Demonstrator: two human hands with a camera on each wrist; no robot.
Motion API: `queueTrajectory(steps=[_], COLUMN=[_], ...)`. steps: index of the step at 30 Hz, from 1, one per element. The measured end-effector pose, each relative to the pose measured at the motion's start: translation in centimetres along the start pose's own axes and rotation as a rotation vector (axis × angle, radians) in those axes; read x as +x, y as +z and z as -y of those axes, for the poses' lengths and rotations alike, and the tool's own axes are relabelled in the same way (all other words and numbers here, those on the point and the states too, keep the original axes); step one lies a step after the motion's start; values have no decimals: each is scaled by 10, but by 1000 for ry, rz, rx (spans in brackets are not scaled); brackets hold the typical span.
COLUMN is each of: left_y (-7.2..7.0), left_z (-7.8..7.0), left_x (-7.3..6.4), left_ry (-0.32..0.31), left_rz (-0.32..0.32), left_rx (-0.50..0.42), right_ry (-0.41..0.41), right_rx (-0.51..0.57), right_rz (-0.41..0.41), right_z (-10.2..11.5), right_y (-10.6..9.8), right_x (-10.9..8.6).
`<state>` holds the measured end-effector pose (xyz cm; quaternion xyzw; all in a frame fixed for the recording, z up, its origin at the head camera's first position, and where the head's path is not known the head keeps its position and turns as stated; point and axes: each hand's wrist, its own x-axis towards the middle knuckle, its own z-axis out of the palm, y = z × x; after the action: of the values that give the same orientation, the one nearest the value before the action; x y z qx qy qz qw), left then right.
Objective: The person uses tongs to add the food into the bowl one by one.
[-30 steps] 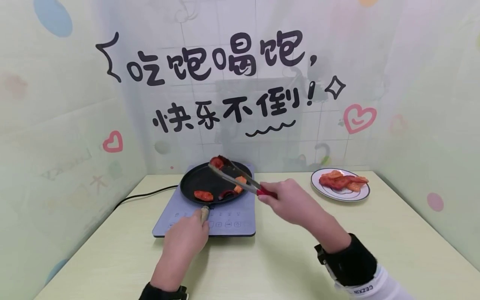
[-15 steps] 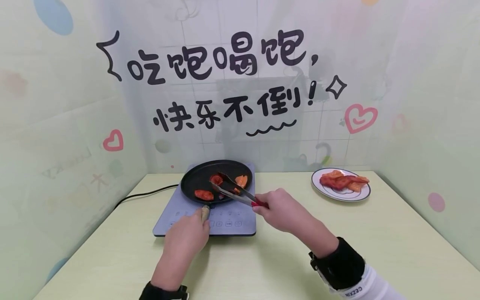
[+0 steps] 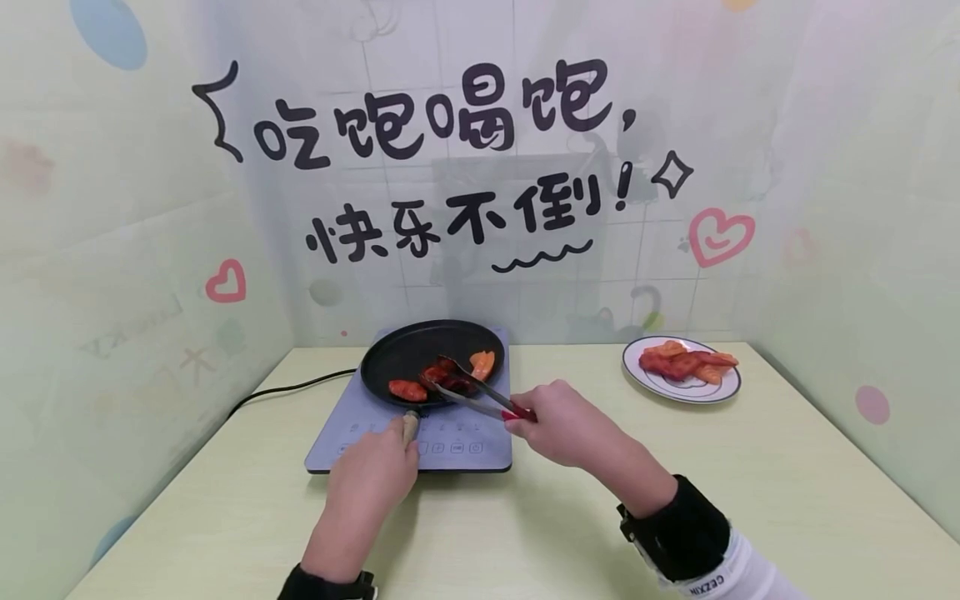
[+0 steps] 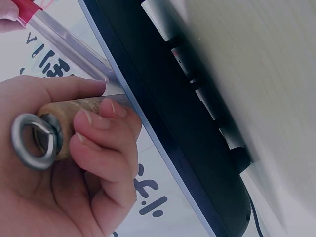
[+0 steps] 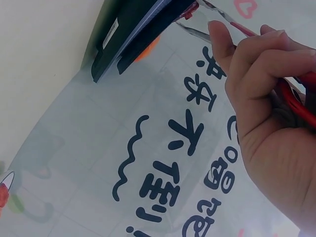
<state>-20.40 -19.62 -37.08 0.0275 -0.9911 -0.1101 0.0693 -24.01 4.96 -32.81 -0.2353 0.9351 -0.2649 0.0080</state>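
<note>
Both sets of fingers (image 4: 112, 134) are curled: the left hand (image 3: 373, 473) round the wooden handle (image 3: 410, 427) of a black pan (image 3: 405, 354) on a cooker (image 3: 465, 462) atop the bench (image 3: 495, 542), the right hand (image 3: 566, 423) round metal tongs (image 3: 472, 403) whose tips meet dark-red food (image 3: 438, 374) in the pan. Probably soft and slippery, the food wants a gentle pinch across its middle. Stiff and likely fairly heavy, the pan is best held by its handle.
</note>
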Motion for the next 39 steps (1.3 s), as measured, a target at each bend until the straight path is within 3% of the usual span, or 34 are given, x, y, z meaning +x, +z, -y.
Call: queueTrajectory(steps=[21,32,39], left_y=[0,-1,-2], left_z=[-1,-3,-3], left_x=[0,0,1], left_ry=[-10,0,-16], left_rz=[28,16,29], left_rx=[6,7,9], right_ry=[46,34,63], right_rx=[22,12,81], right_rz=[15,-38,-60], right_z=[5,-2,-11], right_y=[-14,-45,-69], right_x=[-9,-19,-27])
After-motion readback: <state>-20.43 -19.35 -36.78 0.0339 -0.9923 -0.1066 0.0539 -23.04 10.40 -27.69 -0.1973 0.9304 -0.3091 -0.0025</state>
